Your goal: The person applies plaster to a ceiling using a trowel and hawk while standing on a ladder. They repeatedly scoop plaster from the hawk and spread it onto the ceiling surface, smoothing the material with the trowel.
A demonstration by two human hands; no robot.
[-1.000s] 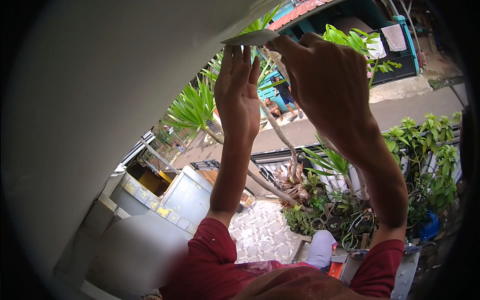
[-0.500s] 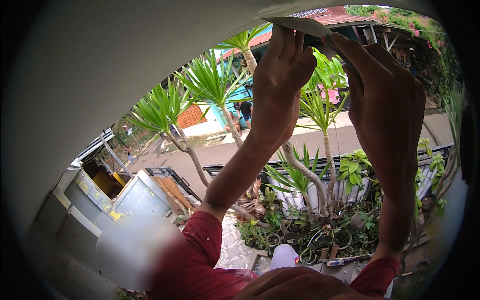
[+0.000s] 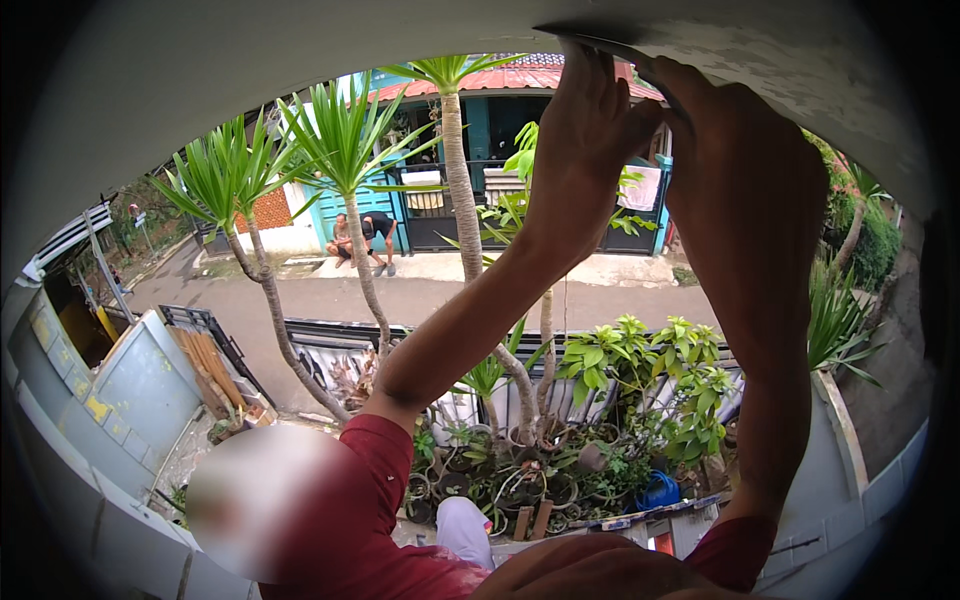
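Overhead, my right hand (image 3: 745, 150) is wrapped round a putty knife (image 3: 597, 42), its blade seen as a thin dark strip against the grey-white ceiling surface (image 3: 400, 40). The handle is mostly hidden in my fist. My left hand (image 3: 583, 150) reaches up beside it, fingers stretched and close together, with the fingertips against the blade's underside. Its thumb points toward my right hand. To the right of the blade, the ceiling shows uneven, paler patches (image 3: 790, 75).
Below are potted plants (image 3: 540, 480), tall spiky-leaved trees (image 3: 460, 180) and a black fence (image 3: 340, 330). Across the road (image 3: 640, 300), two people (image 3: 362, 240) are by a turquoise house. A blurred pale round shape (image 3: 260, 500) covers the lower left.
My view has swung to the right, so the trees and street sit further left. The putty knife's blade has gone from showing its broad face to nearly edge-on against the ceiling.
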